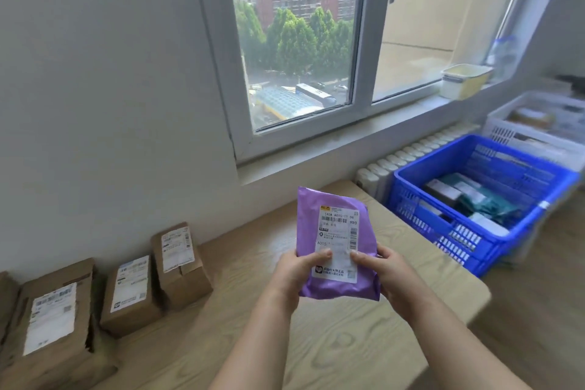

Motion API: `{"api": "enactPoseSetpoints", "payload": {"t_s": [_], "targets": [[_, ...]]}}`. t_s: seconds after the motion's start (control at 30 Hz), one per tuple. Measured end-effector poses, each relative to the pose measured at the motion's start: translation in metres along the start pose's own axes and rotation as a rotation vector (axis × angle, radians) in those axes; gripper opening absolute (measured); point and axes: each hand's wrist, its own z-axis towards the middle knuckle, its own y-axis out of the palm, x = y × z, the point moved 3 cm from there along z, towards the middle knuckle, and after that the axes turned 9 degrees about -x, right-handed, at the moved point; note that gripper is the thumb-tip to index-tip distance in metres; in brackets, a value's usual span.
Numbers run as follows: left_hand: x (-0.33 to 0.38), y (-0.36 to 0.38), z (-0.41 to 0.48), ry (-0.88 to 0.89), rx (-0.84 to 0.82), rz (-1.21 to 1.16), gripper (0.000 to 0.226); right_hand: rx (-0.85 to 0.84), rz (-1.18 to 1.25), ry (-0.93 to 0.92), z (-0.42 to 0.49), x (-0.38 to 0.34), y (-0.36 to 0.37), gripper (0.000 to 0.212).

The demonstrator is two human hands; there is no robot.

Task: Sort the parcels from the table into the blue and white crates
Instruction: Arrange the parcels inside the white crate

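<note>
A purple mailer bag (316, 218) with a white shipping label is held upright above the wooden table (348, 342). My left hand (292, 272) grips its lower left edge with the thumb on the label. My right hand (383, 269) grips the lower right edge the same way. Three brown cardboard parcels stand along the wall on the table's left: a large one (50, 323), a middle one (129, 291) and a taller one (179, 263). The blue crate (468, 241) sits to the right of the table with several parcels inside. Behind it stands the white crate (503, 127), also holding parcels.
A white radiator (399, 158) runs under the window sill behind the crates. A cream plastic tub (465, 81) and a clear bottle (503, 57) stand on the sill. The wall borders the table's far edge.
</note>
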Motion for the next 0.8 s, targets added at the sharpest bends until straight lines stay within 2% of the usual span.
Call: {"api": "enactPoseSetpoints", "payload": {"t_s": [0.07, 0.17, 0.2, 0.43, 0.6, 0.8], "targets": [[-0.006, 0.042, 0.020, -0.051, -0.068, 0.043, 0.061, 0.057, 0.024, -0.022, -0.010, -0.009, -0.044, 0.033], [-0.009, 0.097, 0.043, -0.087, -0.118, 0.107, 0.031, 0.111, 0.044, -0.046, -0.018, -0.025, -0.098, 0.034], [-0.011, 0.118, 0.053, -0.098, -0.127, 0.122, 0.027, 0.129, 0.059, -0.057, -0.021, -0.030, -0.120, 0.034], [-0.037, 0.282, 0.126, -0.187, -0.158, 0.159, 0.034, 0.293, 0.138, -0.073, -0.050, -0.072, -0.289, 0.032], [-0.067, 0.396, 0.168, -0.238, -0.214, 0.137, 0.025, 0.384, 0.135, -0.080, -0.083, -0.097, -0.399, 0.029], [-0.090, 0.497, 0.227, -0.304, -0.303, 0.196, 0.030, 0.506, 0.147, -0.094, -0.102, -0.125, -0.504, 0.029]]}}
